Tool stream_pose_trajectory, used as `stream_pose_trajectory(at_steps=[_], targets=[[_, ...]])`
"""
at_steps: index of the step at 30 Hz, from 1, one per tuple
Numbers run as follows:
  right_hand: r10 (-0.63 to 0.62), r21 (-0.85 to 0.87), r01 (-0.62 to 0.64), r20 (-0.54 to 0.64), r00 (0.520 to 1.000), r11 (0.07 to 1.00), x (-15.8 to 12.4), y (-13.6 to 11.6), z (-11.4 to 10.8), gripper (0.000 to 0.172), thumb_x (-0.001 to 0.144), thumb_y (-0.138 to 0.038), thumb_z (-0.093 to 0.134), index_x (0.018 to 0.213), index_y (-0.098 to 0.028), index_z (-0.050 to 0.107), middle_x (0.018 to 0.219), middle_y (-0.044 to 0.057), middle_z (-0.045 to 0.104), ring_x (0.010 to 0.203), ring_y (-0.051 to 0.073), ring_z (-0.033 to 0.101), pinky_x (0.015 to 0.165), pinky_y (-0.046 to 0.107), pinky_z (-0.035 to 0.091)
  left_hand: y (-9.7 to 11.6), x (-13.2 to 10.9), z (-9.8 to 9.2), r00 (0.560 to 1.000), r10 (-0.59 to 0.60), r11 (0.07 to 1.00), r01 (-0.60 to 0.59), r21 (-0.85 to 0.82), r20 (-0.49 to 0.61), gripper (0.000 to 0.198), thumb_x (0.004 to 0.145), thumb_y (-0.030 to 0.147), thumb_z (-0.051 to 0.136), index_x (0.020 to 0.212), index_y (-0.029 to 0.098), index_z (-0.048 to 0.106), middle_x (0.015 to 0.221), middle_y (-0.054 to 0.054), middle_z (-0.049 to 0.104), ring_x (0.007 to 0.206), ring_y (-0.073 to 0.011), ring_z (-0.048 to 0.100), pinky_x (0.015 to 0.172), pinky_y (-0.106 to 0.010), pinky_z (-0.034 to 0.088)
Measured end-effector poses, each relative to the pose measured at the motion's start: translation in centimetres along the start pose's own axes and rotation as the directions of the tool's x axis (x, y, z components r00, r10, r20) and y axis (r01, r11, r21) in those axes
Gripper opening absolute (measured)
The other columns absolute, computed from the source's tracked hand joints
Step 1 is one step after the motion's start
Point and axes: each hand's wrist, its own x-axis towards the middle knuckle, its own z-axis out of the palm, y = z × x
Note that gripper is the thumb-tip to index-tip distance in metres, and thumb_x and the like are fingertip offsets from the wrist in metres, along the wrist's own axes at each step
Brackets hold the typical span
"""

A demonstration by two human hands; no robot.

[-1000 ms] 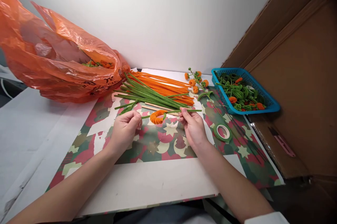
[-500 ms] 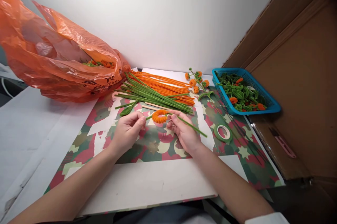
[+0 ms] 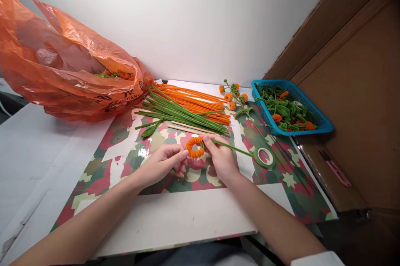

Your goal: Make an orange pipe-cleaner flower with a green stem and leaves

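Note:
An orange pipe-cleaner coil (image 3: 194, 152), bent into an open ring, is held between my two hands above the patterned mat. My left hand (image 3: 170, 161) pinches the ring's left side between thumb and fingers. On the other side, my right hand (image 3: 221, 155) pinches the ring's upper right, where a green pipe cleaner (image 3: 236, 148) runs out to the right toward the tape roll. A short bit of green shows at the ring's right edge. Behind the hands lie a bundle of green pipe cleaners (image 3: 178, 109) and orange pipe cleaners (image 3: 193, 98).
Two thin wooden sticks (image 3: 187, 129) and a green leaf (image 3: 151, 129) lie near the bundle. Right are an orange flower stem (image 3: 233, 97), green tape (image 3: 265, 158), a blue basket (image 3: 325, 126) of green parts and a pink cutter (image 3: 337, 172). An orange plastic bag (image 3: 71, 78) stands left.
The ring has come lower and its gap has turned to the right. My left hand has shifted from the green end on the left onto the orange ring.

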Motion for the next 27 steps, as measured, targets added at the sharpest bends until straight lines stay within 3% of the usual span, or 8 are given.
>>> stream_pose_trajectory(at_steps=[6, 14, 22, 27], targets=[[-0.066, -0.097, 0.061, -0.055, 0.996, 0.993, 0.5, -1.2, -0.4, 0.029, 0.075, -0.046, 0.073, 0.074, -0.017, 0.068, 0.061, -0.001, 0.066, 0.052, 0.011, 0.059, 0.053, 0.023, 0.048, 0.1, -0.1, -0.4, 0.998, 0.033, 0.997, -0.036, -0.063, -0.053, 0.046, 0.081, 0.052, 0.061, 0.056, 0.016, 0.053, 0.049, 0.003, 0.053, 0.044, -0.0082, 0.051, 0.044, -0.018, 0.042], [-0.095, 0.017, 0.098, -0.114, 0.989, 0.995, 1.7, -1.5, -1.3, 0.034, 0.071, -0.050, 0.074, 0.072, -0.016, 0.069, 0.056, -0.001, 0.064, 0.047, 0.010, 0.056, 0.052, 0.023, 0.047, 0.0, -0.4, -0.8, 0.993, 0.114, 0.993, -0.114, -0.024, 0.019, 0.044, 0.085, 0.046, 0.057, 0.054, 0.016, 0.053, 0.047, 0.002, 0.052, 0.041, -0.0091, 0.050, 0.042, -0.019, 0.041], [-0.042, 0.121, 0.069, -0.214, 0.976, 0.990, 2.0, -2.4, -1.4, 0.038, 0.059, -0.051, 0.081, 0.070, -0.016, 0.069, 0.056, -0.003, 0.060, 0.046, 0.007, 0.052, 0.050, 0.022, 0.045, 0.1, -0.6, -1.0, 0.983, 0.170, 0.983, -0.174, 0.055, 0.071, 0.047, 0.088, 0.046, 0.054, 0.053, 0.015, 0.053, 0.047, 0.001, 0.052, 0.041, -0.0087, 0.051, 0.041, -0.018, 0.038], [-0.022, 0.173, 0.060, -0.215, 0.976, 0.983, 2.4, -2.6, -1.8, 0.042, 0.056, -0.052, 0.083, 0.068, -0.015, 0.067, 0.054, -0.004, 0.057, 0.047, 0.006, 0.051, 0.049, 0.021, 0.043, 0.3, -0.7, -0.7, 0.978, 0.188, 0.978, -0.195, 0.074, 0.094, 0.049, 0.089, 0.047, 0.053, 0.052, 0.015, 0.052, 0.047, 0.001, 0.051, 0.040, -0.0084, 0.050, 0.041, -0.018, 0.038]])
